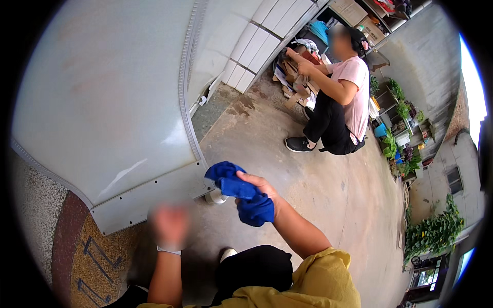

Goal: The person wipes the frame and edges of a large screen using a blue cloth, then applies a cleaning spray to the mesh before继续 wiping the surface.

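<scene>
A crumpled blue cloth (240, 188) is gripped in my right hand (260, 186), its ends hanging out on both sides of the fingers. The cloth is close to the lower corner of a large pale metal panel (115, 96), with a riveted strip along its bottom edge. My left hand (171, 225), wearing a white band at the wrist, is raised just below that strip. It is blurred, so its fingers and anything in it cannot be made out. A round white object (216, 197) shows partly under the panel's corner.
A person (350, 88) in a pink shirt squats at the upper right, hands at a heap of cardboard (300, 82). Behind are shelves with boxes (348, 11). Potted plants (402, 154) line the wall. A white tiled wall (254, 46) adjoins the concrete floor (327, 184).
</scene>
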A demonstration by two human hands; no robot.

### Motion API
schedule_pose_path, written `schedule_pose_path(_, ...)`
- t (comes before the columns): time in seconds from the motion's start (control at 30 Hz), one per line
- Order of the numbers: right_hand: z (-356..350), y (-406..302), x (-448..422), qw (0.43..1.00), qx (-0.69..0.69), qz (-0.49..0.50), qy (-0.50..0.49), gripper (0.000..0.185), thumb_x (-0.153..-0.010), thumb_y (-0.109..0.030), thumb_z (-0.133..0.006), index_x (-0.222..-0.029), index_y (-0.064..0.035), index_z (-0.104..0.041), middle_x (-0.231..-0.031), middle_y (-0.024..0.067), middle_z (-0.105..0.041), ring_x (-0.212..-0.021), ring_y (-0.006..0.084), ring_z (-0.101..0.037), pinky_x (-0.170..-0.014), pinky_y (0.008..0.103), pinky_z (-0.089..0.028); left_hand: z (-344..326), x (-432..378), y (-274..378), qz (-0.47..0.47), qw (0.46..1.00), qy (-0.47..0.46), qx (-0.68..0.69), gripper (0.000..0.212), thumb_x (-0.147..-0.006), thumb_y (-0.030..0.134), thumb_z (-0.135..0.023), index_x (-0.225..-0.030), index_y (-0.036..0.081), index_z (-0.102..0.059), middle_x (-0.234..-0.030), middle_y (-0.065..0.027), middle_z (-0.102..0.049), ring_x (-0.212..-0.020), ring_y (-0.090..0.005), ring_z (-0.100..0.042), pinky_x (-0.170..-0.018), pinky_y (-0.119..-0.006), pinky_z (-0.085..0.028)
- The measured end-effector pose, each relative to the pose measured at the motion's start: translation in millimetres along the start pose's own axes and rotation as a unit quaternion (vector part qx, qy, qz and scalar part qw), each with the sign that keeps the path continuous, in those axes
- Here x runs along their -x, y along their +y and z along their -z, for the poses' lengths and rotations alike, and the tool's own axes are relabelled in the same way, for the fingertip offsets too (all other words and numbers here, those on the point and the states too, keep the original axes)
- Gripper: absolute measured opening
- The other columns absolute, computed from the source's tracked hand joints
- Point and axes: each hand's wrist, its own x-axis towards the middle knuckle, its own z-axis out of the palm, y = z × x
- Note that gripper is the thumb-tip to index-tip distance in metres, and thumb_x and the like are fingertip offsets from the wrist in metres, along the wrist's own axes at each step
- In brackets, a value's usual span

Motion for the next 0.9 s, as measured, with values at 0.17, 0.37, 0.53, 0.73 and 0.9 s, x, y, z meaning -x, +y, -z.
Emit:
schedule_pose_path(0.17,147,-125,137,0.866,-0.007,0.496,0.066,0.023,-0.087,-0.023,-0.054,-0.101,-0.0052,-0.056,-0.079,0.0094,-0.061,-0.064,0.0204,-0.058,-0.053,0.0341,-0.046,-29,6,-8,-0.024,0.992,0.035,-0.123,0.012,-0.093,0.017,-0.044,-0.097,0.009,-0.052,-0.086,-0.0052,-0.051,-0.078,-0.0181,-0.048,-0.077,-0.035,-0.044)
schedule_pose_path(0.37,241,-177,263,0.754,0.031,0.649,0.093,0.035,-0.092,-0.03,-0.037,-0.106,-0.0072,-0.059,-0.081,0.0104,-0.063,-0.069,0.0272,-0.06,-0.056,0.0428,-0.05,-47,10,-24,0.024,0.995,-0.036,-0.086,0.024,-0.085,0.012,-0.06,-0.108,0.008,-0.056,-0.112,-0.0037,-0.059,-0.105,-0.0159,-0.052,-0.088,-0.032,-0.044)
schedule_pose_path(0.53,164,-161,201,0.786,0.012,0.591,0.181,0.031,-0.093,-0.03,-0.04,-0.098,-0.0058,-0.059,-0.07,0.0077,-0.062,-0.052,0.0209,-0.059,-0.044,0.0319,-0.048,-68,13,-35,-0.011,0.99,-0.069,-0.12,0.026,-0.086,0.018,-0.06,-0.11,0.007,-0.056,-0.112,-0.0036,-0.06,-0.105,-0.0149,-0.055,-0.094,-0.032,-0.045)
schedule_pose_path(0.73,55,-101,81,0.934,-0.048,0.351,0.05,0.022,-0.088,-0.029,-0.058,-0.081,-0.0076,-0.06,-0.058,0.0043,-0.059,-0.035,0.012,-0.047,-0.031,0.0212,-0.035,-62,12,-38,-0.077,0.968,-0.063,-0.229,0.02,-0.085,0.007,-0.061,-0.105,0.008,-0.058,-0.106,-0.0024,-0.062,-0.101,-0.0133,-0.058,-0.094,-0.031,-0.046)
schedule_pose_path(0.9,-42,-44,37,0.901,0.142,0.396,0.111,0.02,-0.084,-0.018,-0.063,-0.094,-0.0007,-0.064,-0.076,0.006,-0.066,-0.055,0.0129,-0.06,-0.048,0.0231,-0.048,-32,5,-37,-0.079,0.968,-0.019,-0.237,0.013,-0.082,0.001,-0.061,-0.093,0.008,-0.061,-0.096,-0.0024,-0.064,-0.096,-0.014,-0.059,-0.092,-0.031,-0.046)
